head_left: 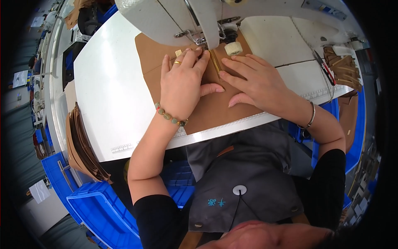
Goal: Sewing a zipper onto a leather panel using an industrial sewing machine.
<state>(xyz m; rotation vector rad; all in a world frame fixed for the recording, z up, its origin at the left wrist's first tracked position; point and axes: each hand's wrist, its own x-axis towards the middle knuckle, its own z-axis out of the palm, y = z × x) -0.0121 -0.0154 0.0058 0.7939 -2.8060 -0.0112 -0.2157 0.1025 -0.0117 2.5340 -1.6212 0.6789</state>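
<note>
A flat brown panel (207,112), leather or something like it, lies on the white table under the head of a sewing machine (166,20). A gold-coloured zipper (215,62) runs along it toward the needle area. My left hand (184,79) rests on the panel left of the zipper, fingers stretched forward close to the presser foot, thumb out to the side. On the other side, my right hand (255,81) lies flat with fingers spread, its fingertips beside the zipper and just below a white knob (233,48). The needle itself is hidden behind the machine head.
A ruler strip (232,128) edges the table's near side. Brown pieces (83,145) hang at the left edge; brown strips (344,70) and red-handled snips (325,70) lie at the right. Blue bins (103,207) stand below the table on the left, others on the right.
</note>
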